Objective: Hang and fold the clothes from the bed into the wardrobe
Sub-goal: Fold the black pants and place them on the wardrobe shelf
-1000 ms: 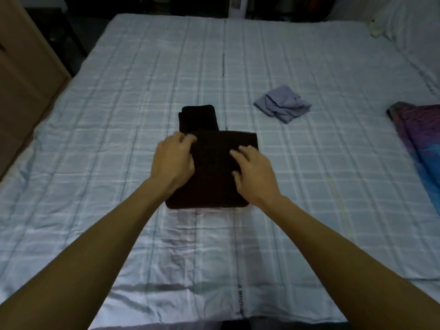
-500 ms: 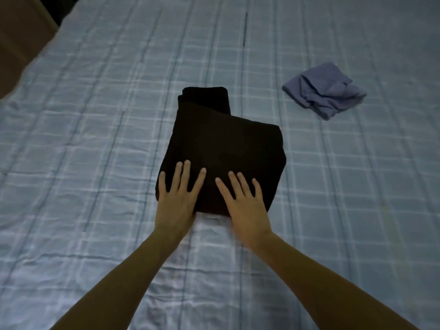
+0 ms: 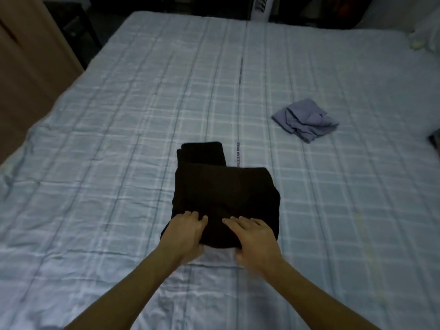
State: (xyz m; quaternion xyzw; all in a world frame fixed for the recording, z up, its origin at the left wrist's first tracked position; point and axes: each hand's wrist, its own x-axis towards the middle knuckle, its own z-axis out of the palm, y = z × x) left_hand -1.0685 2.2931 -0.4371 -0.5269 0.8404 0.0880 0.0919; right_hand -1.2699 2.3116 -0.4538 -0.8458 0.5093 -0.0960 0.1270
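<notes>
Two bare forearms were seen extended from the bottom edge of the frame over a bed covered by a pale blue checked bedspread [image 3: 119, 163], wrinkled near the front. The left hand [image 3: 184, 236] was placed on the near left corner of a folded black fabric garment [image 3: 223, 196], with its fingers curled down over the cloth; the thumb was hidden, so whether the edge was pinched could not be established. The right hand [image 3: 254, 239] was laid on the near right part of the same garment, fingers extended and slightly spread, palm downward; its thumb appeared to be positioned at the garment's near edge against the bedspread. No complete grip was observed on either side.

The black garment was found lying on the bedspread near the middle of the bed, folded into a rough rectangle, with a narrower folded portion projecting from its far left side.

Farther back and to the right, well apart from the black garment, a small crumpled lavender-blue cloth item [image 3: 306, 120] was noted on the bedspread. At the left edge, a tan wooden panel [image 3: 26, 67] was recorded beside the bed. Beyond the far edge, a white slatted appliance [image 3: 260, 7] was partly visible against a dark background.
</notes>
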